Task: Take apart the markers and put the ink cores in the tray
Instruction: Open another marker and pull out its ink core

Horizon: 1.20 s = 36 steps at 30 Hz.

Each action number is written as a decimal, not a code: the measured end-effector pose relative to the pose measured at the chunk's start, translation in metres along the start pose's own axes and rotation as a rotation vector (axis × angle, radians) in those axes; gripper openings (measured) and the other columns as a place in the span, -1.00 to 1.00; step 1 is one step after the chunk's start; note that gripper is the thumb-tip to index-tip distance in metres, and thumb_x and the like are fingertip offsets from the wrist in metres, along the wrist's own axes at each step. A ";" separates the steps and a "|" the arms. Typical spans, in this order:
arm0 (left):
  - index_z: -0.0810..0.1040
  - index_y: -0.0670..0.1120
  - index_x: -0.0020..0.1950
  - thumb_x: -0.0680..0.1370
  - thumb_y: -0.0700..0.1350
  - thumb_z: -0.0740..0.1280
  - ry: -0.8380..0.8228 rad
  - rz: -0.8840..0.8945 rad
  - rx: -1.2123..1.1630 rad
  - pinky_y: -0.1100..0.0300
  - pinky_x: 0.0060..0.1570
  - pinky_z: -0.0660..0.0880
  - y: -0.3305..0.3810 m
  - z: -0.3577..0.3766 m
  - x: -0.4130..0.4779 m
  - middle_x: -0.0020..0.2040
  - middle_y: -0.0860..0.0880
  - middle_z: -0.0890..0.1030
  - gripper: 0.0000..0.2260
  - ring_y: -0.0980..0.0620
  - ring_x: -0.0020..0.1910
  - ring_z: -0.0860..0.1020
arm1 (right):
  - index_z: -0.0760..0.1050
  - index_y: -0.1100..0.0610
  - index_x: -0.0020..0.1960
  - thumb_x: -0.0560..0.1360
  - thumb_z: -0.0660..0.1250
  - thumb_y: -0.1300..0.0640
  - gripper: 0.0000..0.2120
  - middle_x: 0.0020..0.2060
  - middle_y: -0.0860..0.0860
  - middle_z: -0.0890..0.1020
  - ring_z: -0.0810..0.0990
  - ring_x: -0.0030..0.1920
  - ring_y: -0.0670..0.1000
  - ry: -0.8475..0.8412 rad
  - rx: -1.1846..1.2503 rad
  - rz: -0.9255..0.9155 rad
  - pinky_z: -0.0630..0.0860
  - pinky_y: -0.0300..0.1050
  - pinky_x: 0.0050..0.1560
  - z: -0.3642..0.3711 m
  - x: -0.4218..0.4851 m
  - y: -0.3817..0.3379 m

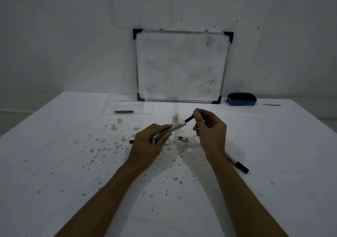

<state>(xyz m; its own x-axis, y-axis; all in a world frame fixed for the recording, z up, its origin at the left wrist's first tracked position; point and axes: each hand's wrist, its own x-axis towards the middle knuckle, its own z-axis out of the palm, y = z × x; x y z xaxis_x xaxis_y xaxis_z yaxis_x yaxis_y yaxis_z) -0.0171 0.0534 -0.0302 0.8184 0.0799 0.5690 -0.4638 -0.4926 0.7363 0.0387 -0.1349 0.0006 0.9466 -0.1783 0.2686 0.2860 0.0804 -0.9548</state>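
Two bare forearms reach in from the near edge over the white, ink-spattered surface (54, 163), the left hand (147, 143) wrapped around a silver marker barrel (169, 130) whose printed lettering is too blurred to read, while the right hand (209, 127) pinches the dark ink core (188, 120) sticking out of the barrel's far end. A small white-and-black end plug (183, 138) lies just beneath the hands, a capped black marker (239, 166) lies beside the right wrist, and wide bare room spreads left and right. Well beyond, the clear plastic tray (109, 107) holds one dark core (124, 111), beside a smudged whiteboard (182, 65) leaning on the wall and a blue eraser (241, 99).
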 end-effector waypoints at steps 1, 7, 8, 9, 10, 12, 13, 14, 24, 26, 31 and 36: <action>0.66 -0.08 0.31 0.61 -0.14 0.43 0.001 -0.002 0.014 0.40 -0.10 0.49 0.001 0.000 -0.001 -0.04 0.05 0.70 -0.73 0.16 -0.11 0.63 | 0.68 0.10 0.13 0.56 0.43 0.07 -0.81 -0.14 0.03 0.73 0.63 -0.33 -0.06 -0.025 -0.048 -0.062 0.55 -0.23 -0.36 0.002 -0.002 -0.001; 0.62 -0.07 0.32 0.67 -0.11 0.31 -0.003 -0.076 0.035 0.48 -0.26 0.45 0.003 0.001 -0.001 -0.09 0.08 0.71 -0.76 0.37 -0.30 0.58 | 0.67 0.02 0.17 0.61 0.32 -0.04 -0.76 0.00 -0.10 0.64 0.62 -0.05 -0.13 -0.179 -0.303 -0.263 0.58 -0.30 -0.23 0.015 -0.014 0.002; 0.62 -0.07 0.33 0.68 -0.09 0.30 -0.004 -0.093 0.042 0.46 -0.27 0.45 0.001 0.000 -0.001 -0.11 0.08 0.71 -0.75 0.34 -0.32 0.56 | 0.66 0.01 0.19 0.63 0.29 -0.04 -0.74 0.00 -0.10 0.64 0.61 -0.03 -0.15 -0.212 -0.332 -0.266 0.56 -0.33 -0.22 0.015 -0.015 0.003; 0.62 -0.08 0.33 0.68 -0.08 0.30 0.001 -0.112 0.045 0.44 -0.30 0.43 0.000 0.000 0.000 -0.12 0.07 0.71 -0.75 0.31 -0.36 0.54 | 0.66 0.00 0.20 0.64 0.26 -0.04 -0.73 -0.01 -0.10 0.64 0.61 -0.03 -0.15 -0.225 -0.372 -0.270 0.53 -0.34 -0.19 0.014 -0.014 0.003; 0.62 -0.08 0.33 0.69 -0.08 0.29 0.010 -0.130 0.043 0.43 -0.34 0.42 -0.001 -0.001 0.000 -0.13 0.06 0.71 -0.75 0.27 -0.40 0.51 | 0.65 -0.01 0.21 0.65 0.23 -0.05 -0.73 0.00 -0.10 0.65 0.61 -0.04 -0.15 -0.230 -0.430 -0.269 0.52 -0.33 -0.16 0.012 -0.013 0.005; 0.62 -0.08 0.33 0.70 -0.09 0.28 0.028 -0.150 0.027 0.41 -0.39 0.38 -0.001 -0.002 0.000 -0.14 0.05 0.70 -0.76 0.22 -0.43 0.47 | 0.62 -0.02 0.24 0.66 0.21 -0.05 -0.72 0.07 -0.05 0.66 0.61 -0.05 -0.13 -0.286 -0.611 -0.229 0.54 -0.26 -0.05 0.005 -0.009 0.010; 0.62 -0.08 0.32 0.70 -0.10 0.28 0.033 -0.152 0.021 0.41 -0.41 0.37 -0.001 -0.002 0.000 -0.15 0.04 0.70 -0.76 0.21 -0.44 0.46 | 0.60 -0.01 0.27 0.64 0.24 -0.07 -0.71 0.13 -0.04 0.64 0.61 0.00 -0.10 -0.345 -0.725 -0.196 0.55 -0.22 0.03 0.002 -0.008 0.013; 0.62 -0.09 0.32 0.70 -0.10 0.28 0.035 -0.155 0.017 0.41 -0.42 0.36 -0.001 -0.002 0.000 -0.15 0.04 0.70 -0.76 0.20 -0.45 0.45 | 0.58 -0.01 0.30 0.62 0.27 -0.08 -0.68 0.18 -0.03 0.60 0.60 0.06 -0.06 -0.410 -0.839 -0.169 0.53 -0.21 0.10 -0.001 -0.007 0.017; 0.62 -0.01 0.31 0.69 -0.06 0.30 0.030 -0.206 -0.011 0.40 -0.44 0.39 -0.001 -0.002 0.000 -0.16 0.08 0.70 -0.77 0.19 -0.45 0.45 | 0.62 0.03 0.22 0.62 0.32 0.05 -0.78 0.01 -0.11 0.67 0.63 -0.13 -0.12 -0.395 -0.732 -0.032 0.48 -0.38 -0.14 -0.004 -0.003 0.021; 0.62 0.05 0.31 0.67 -0.03 0.32 0.021 -0.205 0.001 0.41 -0.39 0.43 -0.002 -0.004 0.000 -0.14 0.08 0.72 -0.77 0.23 -0.41 0.50 | 0.64 0.03 0.24 0.63 0.31 0.09 -0.77 -0.01 -0.05 0.71 0.65 -0.15 -0.05 -0.327 -0.372 0.104 0.58 -0.24 -0.16 -0.003 -0.004 0.013; 0.66 0.01 0.32 0.63 -0.01 0.39 0.000 -0.192 -0.035 0.45 -0.25 0.50 -0.001 -0.005 -0.003 -0.04 0.08 0.74 -0.73 0.32 -0.19 0.66 | 0.66 0.13 0.23 0.63 0.31 0.17 -0.77 -0.04 0.05 0.66 0.58 -0.16 -0.03 -0.331 0.236 0.320 0.57 -0.14 -0.09 -0.005 -0.003 -0.005; 0.68 0.01 0.30 0.61 -0.03 0.43 -0.023 -0.145 -0.034 0.41 -0.11 0.51 0.000 -0.006 -0.003 0.00 0.11 0.73 -0.74 0.23 -0.08 0.66 | 0.72 0.15 0.07 0.62 0.33 0.14 -0.81 -0.12 0.07 0.64 0.57 -0.16 -0.03 -0.352 0.181 0.340 0.57 -0.15 -0.13 -0.004 -0.004 -0.004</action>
<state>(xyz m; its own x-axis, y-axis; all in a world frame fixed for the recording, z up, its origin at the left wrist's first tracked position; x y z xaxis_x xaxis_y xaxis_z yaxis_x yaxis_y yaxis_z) -0.0218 0.0580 -0.0301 0.8851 0.1282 0.4474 -0.3510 -0.4475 0.8225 0.0334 -0.1385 0.0030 0.9743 0.2252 0.0035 -0.0543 0.2499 -0.9667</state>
